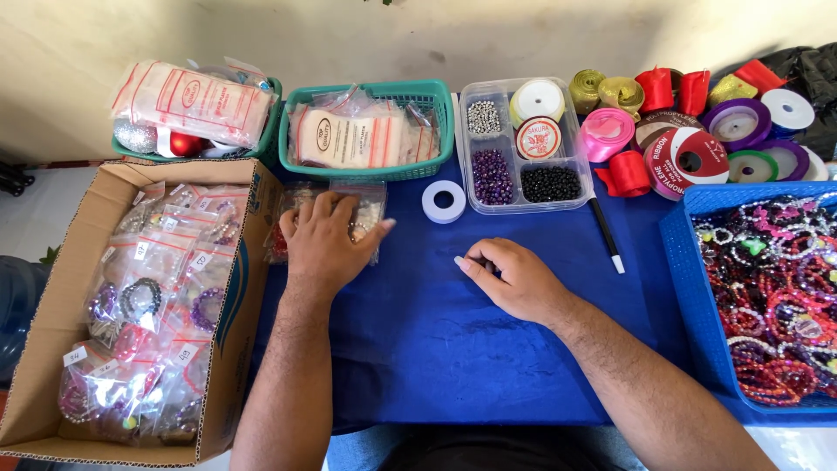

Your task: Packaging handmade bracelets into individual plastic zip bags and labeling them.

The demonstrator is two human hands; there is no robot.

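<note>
My left hand (324, 240) lies flat, fingers spread, on a stack of small clear plastic bags (370, 202) on the blue tablecloth (418, 331), just in front of a green basket. My right hand (514, 277) rests on the cloth in the middle, its fingers curled inward; something small and dark may be pinched under the fingertips, but I cannot tell. A white roll of tape (444, 201) lies beyond the right hand.
A cardboard box (240, 296) of bagged bracelets stands at the left. Two green baskets (366, 166) of bags sit at the back, beside a clear tray (523, 206) of beads and cord. Ribbon spools (689, 153) and a blue basket (684, 270) of bracelets are right. A black pen (605, 234) lies nearby.
</note>
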